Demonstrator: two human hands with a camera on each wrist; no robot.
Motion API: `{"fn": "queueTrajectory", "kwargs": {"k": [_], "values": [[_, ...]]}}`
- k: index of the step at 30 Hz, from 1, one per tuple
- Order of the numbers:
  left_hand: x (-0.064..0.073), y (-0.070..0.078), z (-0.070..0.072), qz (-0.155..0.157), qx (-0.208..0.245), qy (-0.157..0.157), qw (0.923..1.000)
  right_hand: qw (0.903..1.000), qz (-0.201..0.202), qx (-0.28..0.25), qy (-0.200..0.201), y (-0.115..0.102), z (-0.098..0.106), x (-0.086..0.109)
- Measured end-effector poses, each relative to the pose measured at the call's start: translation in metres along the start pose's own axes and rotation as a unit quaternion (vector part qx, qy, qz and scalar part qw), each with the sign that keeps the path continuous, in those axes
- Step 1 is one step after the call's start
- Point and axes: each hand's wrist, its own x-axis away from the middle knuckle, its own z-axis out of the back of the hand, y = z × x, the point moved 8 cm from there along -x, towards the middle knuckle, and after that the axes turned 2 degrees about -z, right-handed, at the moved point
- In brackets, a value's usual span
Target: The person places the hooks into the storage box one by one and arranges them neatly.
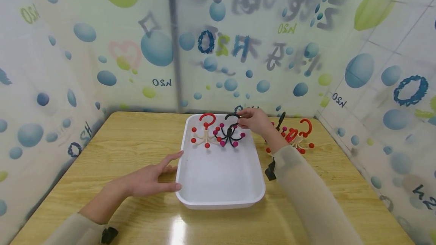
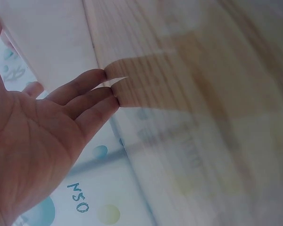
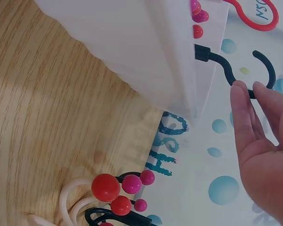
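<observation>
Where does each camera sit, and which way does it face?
Head: on the head, facing forward and down at the white tray; left hand, right hand and sleeves show.
Left wrist: worn there, facing the wooden table; left hand only.
Right wrist: worn there, facing the black hook; right hand only.
Head and right wrist share that hook, pinched in the right hand.

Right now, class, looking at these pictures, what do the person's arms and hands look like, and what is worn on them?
The left sleeve and right sleeve are pale beige. A small black piece shows at the left cuff, another at the right. The left hand and right hand show no gloves or rings.
</observation>
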Motion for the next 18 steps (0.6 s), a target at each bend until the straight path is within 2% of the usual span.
{"fn": "queueTrajectory", "kwargs": {"k": [7, 18], "values": [[0.0, 0.003, 0.001, -0.002, -0.003, -0.001, 1.0, 0.9996, 0.025, -0.001, -0.01, -0.005, 0.007, 0.01], [0.0, 0.003, 0.0, 0.003, 0.001, -0.005, 1.0, 0.9973, 0.072, -0.003, -0.011, -0.016, 0.033, 0.043]]}}
